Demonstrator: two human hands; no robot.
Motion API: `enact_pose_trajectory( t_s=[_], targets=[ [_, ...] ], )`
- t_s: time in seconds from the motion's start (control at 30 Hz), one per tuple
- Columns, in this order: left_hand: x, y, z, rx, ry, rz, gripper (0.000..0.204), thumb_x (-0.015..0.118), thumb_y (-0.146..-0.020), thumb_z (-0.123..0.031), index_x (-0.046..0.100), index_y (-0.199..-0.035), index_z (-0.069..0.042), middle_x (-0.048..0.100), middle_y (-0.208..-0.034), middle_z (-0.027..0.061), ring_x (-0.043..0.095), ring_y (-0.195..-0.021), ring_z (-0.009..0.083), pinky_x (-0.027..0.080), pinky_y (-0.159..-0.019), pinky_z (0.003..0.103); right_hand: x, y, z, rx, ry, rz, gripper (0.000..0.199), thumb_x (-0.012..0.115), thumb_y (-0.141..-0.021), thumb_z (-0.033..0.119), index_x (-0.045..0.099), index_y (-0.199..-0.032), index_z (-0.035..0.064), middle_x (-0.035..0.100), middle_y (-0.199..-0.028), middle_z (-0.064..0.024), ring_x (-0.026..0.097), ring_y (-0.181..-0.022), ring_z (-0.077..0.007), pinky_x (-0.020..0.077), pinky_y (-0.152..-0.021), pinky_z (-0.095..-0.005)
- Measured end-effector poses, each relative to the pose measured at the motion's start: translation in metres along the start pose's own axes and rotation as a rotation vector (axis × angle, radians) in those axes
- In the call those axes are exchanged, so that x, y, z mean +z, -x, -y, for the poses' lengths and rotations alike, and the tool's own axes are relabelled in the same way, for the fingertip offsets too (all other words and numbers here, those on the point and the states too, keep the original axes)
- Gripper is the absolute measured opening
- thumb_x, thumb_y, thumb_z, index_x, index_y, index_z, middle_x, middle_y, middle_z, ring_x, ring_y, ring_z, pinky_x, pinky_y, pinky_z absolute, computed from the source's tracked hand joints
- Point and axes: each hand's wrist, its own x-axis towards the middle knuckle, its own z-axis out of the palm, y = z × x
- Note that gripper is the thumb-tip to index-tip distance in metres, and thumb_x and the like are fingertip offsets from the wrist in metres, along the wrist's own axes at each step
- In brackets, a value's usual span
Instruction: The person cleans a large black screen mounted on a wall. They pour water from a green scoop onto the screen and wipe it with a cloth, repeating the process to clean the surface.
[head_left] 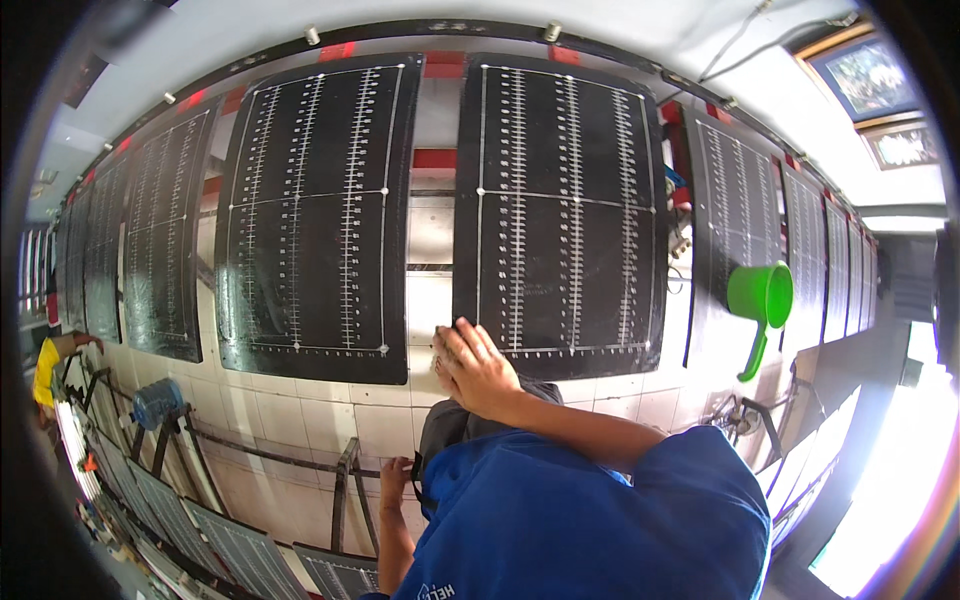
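Note:
My right hand lies with extended fingers at the lower left corner of a black board marked with white lines and scales. The fingertips reach the board's edge; nothing shows in that hand. My left hand is low beside my dark trousers, close to a metal bar. Its fingers are small and partly hidden, so their grip is unclear. A second black board with the same markings stands to the left, across a narrow gap of white tiles.
A green dipper rests on the boards at right. More marked boards line both sides, and others lie behind me. A dark metal frame stands near my left arm. At far left is a person's yellow sleeve.

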Motion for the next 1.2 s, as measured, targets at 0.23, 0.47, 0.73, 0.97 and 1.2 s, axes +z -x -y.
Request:
enact_pose_trajectory(
  t_s=[0.23,0.47,0.73,0.97,1.2],
  targets=[
    [-0.043,-0.037,-0.01,0.042,-0.002,0.046,0.034,0.05,-0.1,-0.033,0.061,-0.113,-0.004,0.072,-0.102,0.0097,0.067,-0.08,0.0193,0.052,-0.067,0.033,0.005,0.128,-0.096,0.363,0.103,-0.142,0.067,0.058,-0.097,0.034,0.033,-0.157,0.0162,0.028,-0.163,-0.0126,0.014,-0.154,-0.0335,0.0137,-0.124,-0.0523],
    [-0.075,-0.058,0.005,0.066,-0.128,0.094,0.033,0.05,-0.1,-0.032,0.061,-0.111,-0.003,0.071,-0.101,0.0096,0.068,-0.081,0.0209,0.052,-0.068,0.036,-0.018,0.157,-0.134,1.068,0.327,-0.519,0.06,0.046,-0.104,0.035,0.04,-0.15,-0.0034,0.03,-0.16,-0.0219,0.02,-0.15,-0.0426,0.0171,-0.122,-0.0538],
    [-0.069,-0.064,-0.051,0.246,-0.047,0.119,0.035,0.053,-0.1,-0.037,0.058,-0.112,-0.004,0.069,-0.109,0.0126,0.067,-0.086,0.0246,0.053,-0.072,0.038,0.022,0.063,-0.013,0.355,0.17,-0.335,0.059,0.055,-0.094,0.03,0.045,-0.149,0.0093,0.037,-0.157,-0.0134,0.031,-0.147,-0.0331,0.0208,-0.121,-0.0559],
    [-0.036,-0.05,-0.032,0.215,-0.035,0.068,0.036,0.051,-0.101,-0.035,0.059,-0.115,-0.003,0.069,-0.11,0.0131,0.067,-0.091,0.0258,0.053,-0.076,0.041,-0.038,0.207,-0.15,0.856,0.312,-0.458,0.061,0.05,-0.095,0.021,0.038,-0.153,0.007,0.031,-0.161,-0.0129,0.025,-0.15,-0.0329,0.0164,-0.122,-0.0569],
    [0.012,-0.061,0.008,0.271,-0.412,0.183,0.032,0.048,-0.102,-0.028,0.061,-0.112,0.0,0.07,-0.108,0.0131,0.067,-0.089,0.0278,0.053,-0.077,0.043,-0.045,0.209,-0.175,0.828,0.15,-0.444,0.062,0.053,-0.097,0.026,0.038,-0.15,-0.0016,0.035,-0.155,-0.0233,0.037,-0.139,-0.0409,0.0334,-0.116,-0.0468]
  ],
)
